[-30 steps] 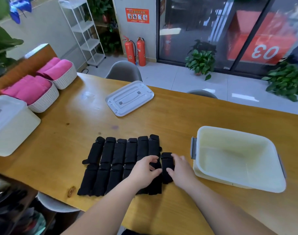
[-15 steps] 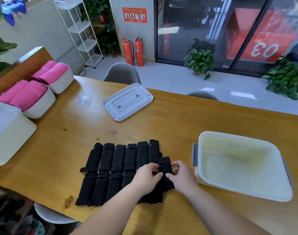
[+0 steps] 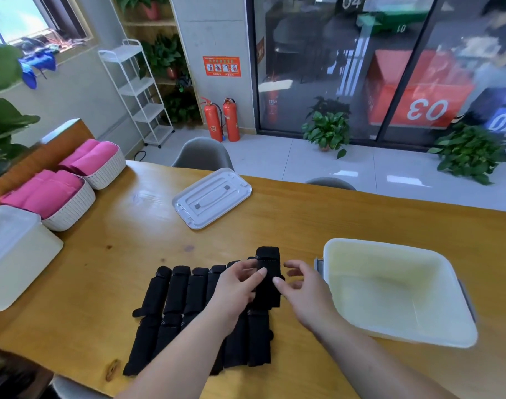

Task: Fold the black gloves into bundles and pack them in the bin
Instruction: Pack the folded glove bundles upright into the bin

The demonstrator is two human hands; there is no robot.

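Several black gloves [image 3: 175,295] lie side by side in two rows on the wooden table [image 3: 289,220]. One black glove [image 3: 268,267] is raised above the right end of the rows. My left hand [image 3: 236,289] pinches it with thumb on top. My right hand [image 3: 302,287] is beside it with fingers spread, and one fingertip touches the glove's right edge. The pale plastic bin [image 3: 459,318] stands to the right of my hands with nothing inside.
The bin's grey lid [image 3: 211,194] lies further back on the table. Two white baskets of pink towels [image 3: 73,180] and a closed white box [image 3: 18,254] sit at the left. Grey chairs [image 3: 202,154] stand behind the far edge.
The rightmost glove has come up off the table in my left hand. My right hand has opened its fingers beside it. The view has tilted up.
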